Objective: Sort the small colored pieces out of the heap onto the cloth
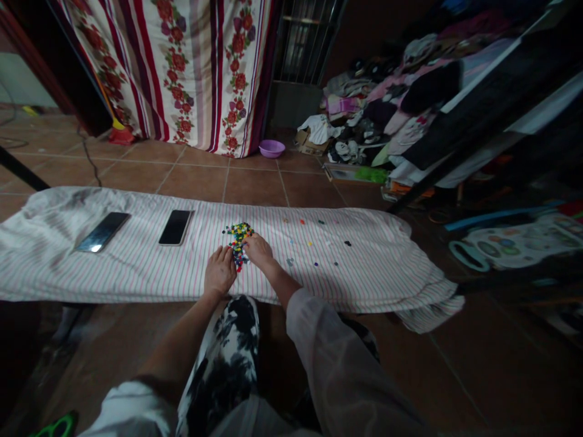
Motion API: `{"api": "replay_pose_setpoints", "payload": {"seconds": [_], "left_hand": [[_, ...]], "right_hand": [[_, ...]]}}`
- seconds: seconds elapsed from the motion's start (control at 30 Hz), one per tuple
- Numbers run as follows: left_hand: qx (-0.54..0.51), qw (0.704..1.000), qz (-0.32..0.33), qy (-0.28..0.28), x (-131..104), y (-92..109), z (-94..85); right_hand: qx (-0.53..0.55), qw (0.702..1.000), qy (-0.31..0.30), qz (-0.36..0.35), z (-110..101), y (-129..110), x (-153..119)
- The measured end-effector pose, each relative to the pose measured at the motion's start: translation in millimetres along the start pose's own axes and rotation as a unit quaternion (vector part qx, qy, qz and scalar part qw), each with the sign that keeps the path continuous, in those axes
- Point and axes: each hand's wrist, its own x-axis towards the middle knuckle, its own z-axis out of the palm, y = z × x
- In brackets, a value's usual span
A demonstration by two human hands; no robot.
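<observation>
A heap of small multicoloured pieces (239, 230) lies on a striped cloth (378, 279); they are too small to name. My left hand (221, 271) rests flat at the heap's near left edge, fingers stretched out. Over its right side is my right hand (259, 250), fingertips drawn together among the pieces; whatever they pinch is hidden. To the right, small groups sorted by colour sit apart in rough rows, among them orange pieces (302, 222), yellow pieces (310, 244), black pieces (348, 243), grey pieces (290, 262) and a purple piece (316, 264).
Two phones, a dark one (104, 232) and a light-edged one (175, 227), lie left of the heap. Beyond the cloth-covered surface are a purple basin (272, 149), a floral curtain (195, 73) and piled clothes (364, 109). A plastic toy panel (514, 240) stands at right.
</observation>
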Motion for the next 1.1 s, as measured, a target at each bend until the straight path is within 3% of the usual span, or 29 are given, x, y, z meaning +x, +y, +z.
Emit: {"api": "replay_pose_setpoints", "payload": {"seconds": [0.23,0.73,1.1], "left_hand": [[0.022,1.000,0.000,-0.012,0.4,2.1,-4.2],[0.016,1.000,-0.003,-0.010,0.4,2.5,-3.1],[0.017,1.000,-0.005,-0.011,0.8,3.0,-5.0]], "right_hand": [[-0.050,0.996,-0.075,0.019,-10.0,-10.2,7.7],[-0.034,0.996,-0.082,0.018,-16.0,-20.7,2.0],[-0.050,0.987,-0.149,0.031,-13.2,-23.0,19.2]]}}
